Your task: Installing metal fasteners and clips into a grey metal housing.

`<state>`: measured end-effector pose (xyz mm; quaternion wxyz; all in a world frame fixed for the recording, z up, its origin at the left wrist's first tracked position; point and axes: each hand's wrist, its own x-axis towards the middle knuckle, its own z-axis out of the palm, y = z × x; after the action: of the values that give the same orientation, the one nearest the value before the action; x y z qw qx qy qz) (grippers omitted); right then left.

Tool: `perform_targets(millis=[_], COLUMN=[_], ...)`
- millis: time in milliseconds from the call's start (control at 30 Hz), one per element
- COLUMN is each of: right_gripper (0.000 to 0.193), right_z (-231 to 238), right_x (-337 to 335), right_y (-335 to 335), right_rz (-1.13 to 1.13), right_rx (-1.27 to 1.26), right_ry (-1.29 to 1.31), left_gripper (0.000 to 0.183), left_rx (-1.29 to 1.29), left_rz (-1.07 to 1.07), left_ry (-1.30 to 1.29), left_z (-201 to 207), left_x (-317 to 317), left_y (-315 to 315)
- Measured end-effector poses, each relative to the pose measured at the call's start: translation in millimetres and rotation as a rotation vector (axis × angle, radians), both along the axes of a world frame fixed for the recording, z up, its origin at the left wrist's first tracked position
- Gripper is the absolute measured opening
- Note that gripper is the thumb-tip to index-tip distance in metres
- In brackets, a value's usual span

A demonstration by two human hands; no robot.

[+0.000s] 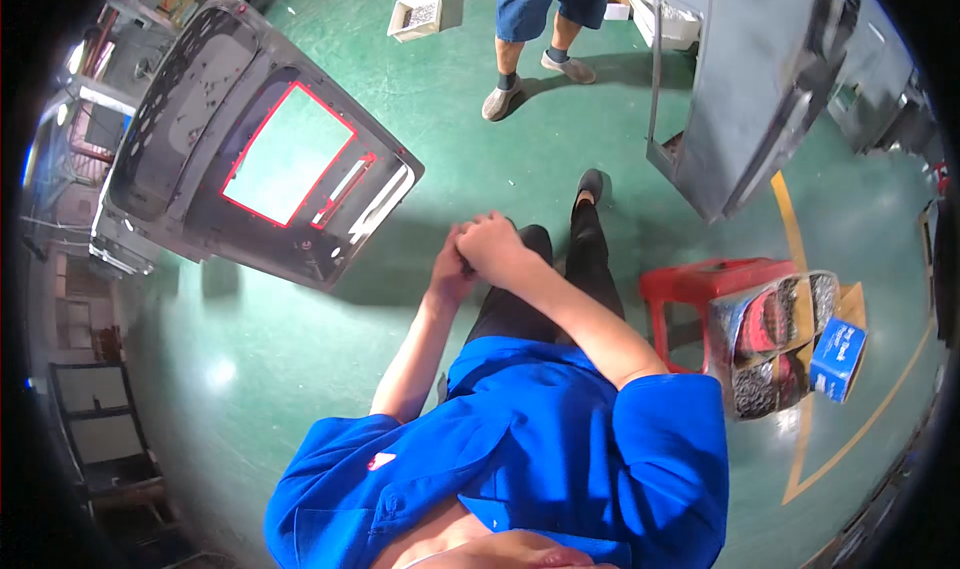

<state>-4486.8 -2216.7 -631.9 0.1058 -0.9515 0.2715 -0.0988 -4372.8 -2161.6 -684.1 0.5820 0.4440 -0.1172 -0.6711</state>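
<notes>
Currently both hands clasped together, right hand (495,244) over left hand (452,267), above green floor (480,159), dark metal panel (250,149) to left, red stool (700,284) to right

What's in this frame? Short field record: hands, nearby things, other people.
left hand: pressed against the right hand, nothing visibly held
right hand: over the left, in front of the body
to the left: grey metal panel, red-edged opening
to the right: red stool, sectioned box of fasteners, small blue box
other person: legs only, standing on green floor
</notes>
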Motion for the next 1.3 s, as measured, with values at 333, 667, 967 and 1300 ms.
perform_targets(millis=[333, 667, 967, 1300], right_gripper=[0.007, 0.009, 0.017, 0.017], right_z=[13.3, 31.1, 73.7, 61.9], right_x=[-111.5, -307.1, -304.4, -276.5], right_y=[14.1, -32.4, -55.6, -57.3], right_rz=[-0.083, -0.724, -0.721, -0.691], right_rx=[0.060, 0.169, -0.582, -0.777], right_ry=[-0.659, -1.548, -1.168, -0.889], left_gripper=[0.027, 0.024, 0.018, 0.025], left_rx=[0.084, -0.075, -0.119, -0.104], left_rz=[-0.093, -0.469, -0.458, -0.376], left_ry=[0.106, -0.035, -0.126, -0.133], left_z=[-6.0, 38.4, 35.6, 35.4], left_x=[-77.9, -131.8, -151.3, -142.5], left_y=[11.1, 27.2, 47.9, 64.8])
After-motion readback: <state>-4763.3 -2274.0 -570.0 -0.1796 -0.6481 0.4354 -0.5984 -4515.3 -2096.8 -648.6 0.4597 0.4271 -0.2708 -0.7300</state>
